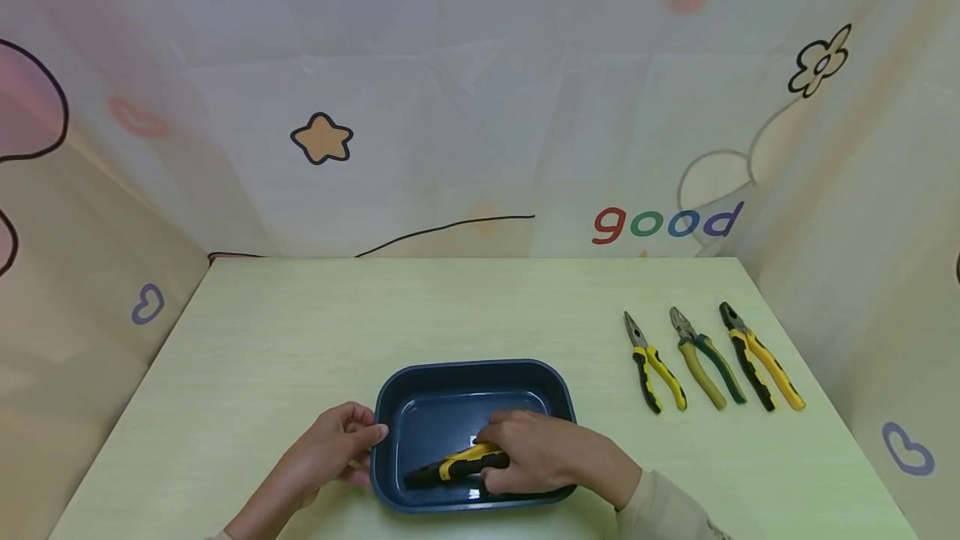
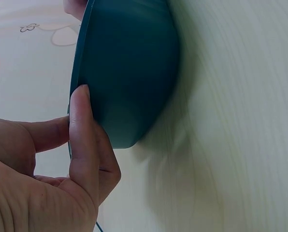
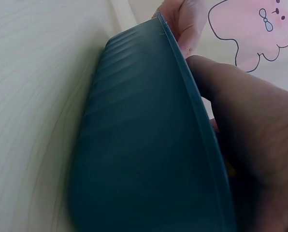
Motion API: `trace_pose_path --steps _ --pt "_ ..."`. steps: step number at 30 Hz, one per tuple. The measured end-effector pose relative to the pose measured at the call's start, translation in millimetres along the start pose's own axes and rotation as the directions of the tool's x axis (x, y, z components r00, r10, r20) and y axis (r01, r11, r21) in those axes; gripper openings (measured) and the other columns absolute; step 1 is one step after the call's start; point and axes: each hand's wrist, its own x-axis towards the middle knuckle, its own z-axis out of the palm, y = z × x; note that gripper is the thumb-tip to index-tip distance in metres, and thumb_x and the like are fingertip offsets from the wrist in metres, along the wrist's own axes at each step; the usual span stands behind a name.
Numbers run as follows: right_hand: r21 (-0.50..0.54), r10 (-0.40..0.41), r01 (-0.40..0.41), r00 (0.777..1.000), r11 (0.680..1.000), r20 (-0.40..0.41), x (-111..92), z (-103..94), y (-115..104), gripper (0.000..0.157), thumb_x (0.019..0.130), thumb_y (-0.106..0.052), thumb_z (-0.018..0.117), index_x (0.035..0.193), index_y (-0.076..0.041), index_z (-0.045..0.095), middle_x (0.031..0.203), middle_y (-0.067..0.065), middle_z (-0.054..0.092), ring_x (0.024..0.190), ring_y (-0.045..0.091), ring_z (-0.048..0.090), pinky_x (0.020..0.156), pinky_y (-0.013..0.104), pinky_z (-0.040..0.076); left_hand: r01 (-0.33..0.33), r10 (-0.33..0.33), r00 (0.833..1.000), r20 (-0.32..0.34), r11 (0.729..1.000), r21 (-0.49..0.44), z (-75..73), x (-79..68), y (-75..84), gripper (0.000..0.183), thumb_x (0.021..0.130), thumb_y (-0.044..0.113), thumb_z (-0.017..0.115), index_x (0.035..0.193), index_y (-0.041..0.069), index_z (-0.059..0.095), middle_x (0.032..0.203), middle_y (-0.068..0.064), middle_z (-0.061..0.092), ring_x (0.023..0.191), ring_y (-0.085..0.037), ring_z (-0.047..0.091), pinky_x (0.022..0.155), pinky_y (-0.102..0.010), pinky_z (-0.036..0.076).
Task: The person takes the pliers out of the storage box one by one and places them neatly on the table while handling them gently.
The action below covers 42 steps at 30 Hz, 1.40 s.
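Observation:
A dark blue rectangular tray (image 1: 472, 365) stands at the table's front middle. My left hand (image 1: 330, 450) pinches its left rim, with the thumb over the edge and fingers against the outer wall; the left wrist view shows this grip on the tray's wall (image 2: 129, 72). Inside the tray, my right hand (image 1: 536, 452) holds pliers (image 1: 457, 465) by their yellow and black handles. Their dark head points left, low over the tray floor. The handle ends are hidden under the hand. In the right wrist view, the tray's side hides most of the pliers.
At the right of the pale table (image 1: 300, 315) lie slim long-nose pliers (image 1: 645, 357), green-handled pliers (image 1: 705, 357) and yellow-and-black pliers (image 1: 757, 357), side by side. A printed curtain (image 1: 420, 123) closes off the back and both sides.

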Motion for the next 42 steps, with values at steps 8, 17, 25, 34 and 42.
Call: trace_pose_path --steps 8,17,25,34,42 --pt "-0.025 0.019 -0.019 1.0 1.0 -0.012 1 -0.4 -5 0.05 0.1 -0.054 0.06 0.12 -0.01 0.073 0.101 -0.007 0.065 0.082 0.003 0.054 0.075 0.022 0.051 0.014 -0.014 1.0 -0.005 1.0 0.014 0.2 0.1 1.6 0.015 0.102 0.012 0.066 0.108 0.001 0.057 0.087 -0.011 0.06 0.068 -0.022 0.061 0.055 -0.03 0.058" --pt "-0.071 0.062 -0.063 0.998 0.995 -0.022 0 -6.7 -22 0.049 0.096 -0.056 0.067 0.112 -0.01 0.075 0.091 -0.009 0.063 0.077 0.004 0.053 0.071 0.023 0.05 -0.004 0.004 1.0 -0.005 1.0 0.012 0.0 -0.6 1.6 0.016 0.101 0.012 0.067 0.109 0.0 0.058 0.086 -0.011 0.06 0.067 -0.022 0.06 0.055 -0.03 0.058" --pt "-0.099 0.072 -0.074 0.997 0.992 -0.029 0 -9.8 -31 0.044 0.096 -0.054 0.069 0.102 -0.011 0.074 0.081 -0.01 0.058 0.069 0.005 0.05 0.064 0.022 0.046 -0.015 0.015 1.0 -0.001 1.0 -0.001 -0.3 -1.2 0.4 0.016 0.101 0.012 0.067 0.108 0.0 0.057 0.085 -0.011 0.059 0.066 -0.021 0.06 0.055 -0.03 0.057" --pt "-0.141 0.116 -0.116 0.993 0.983 -0.01 1 -11.4 -39 0.045 0.095 -0.055 0.068 0.101 -0.011 0.074 0.081 -0.007 0.059 0.069 0.006 0.051 0.066 0.023 0.048 0.008 -0.008 1.0 -0.008 1.0 0.014 0.1 0.6 0.6 0.017 0.102 0.012 0.067 0.11 0.0 0.058 0.087 -0.011 0.06 0.068 -0.022 0.06 0.056 -0.03 0.058" --pt "-0.168 0.122 -0.123 0.992 0.978 -0.015 1 -9.8 -41 0.045 0.096 -0.055 0.068 0.099 -0.01 0.073 0.078 -0.007 0.057 0.066 0.007 0.05 0.062 0.023 0.046 0.002 -0.002 1.0 -0.009 1.0 0.008 0.4 2.1 -1.1 0.018 0.101 0.012 0.067 0.109 0.0 0.057 0.087 -0.011 0.059 0.068 -0.022 0.06 0.056 -0.03 0.058"
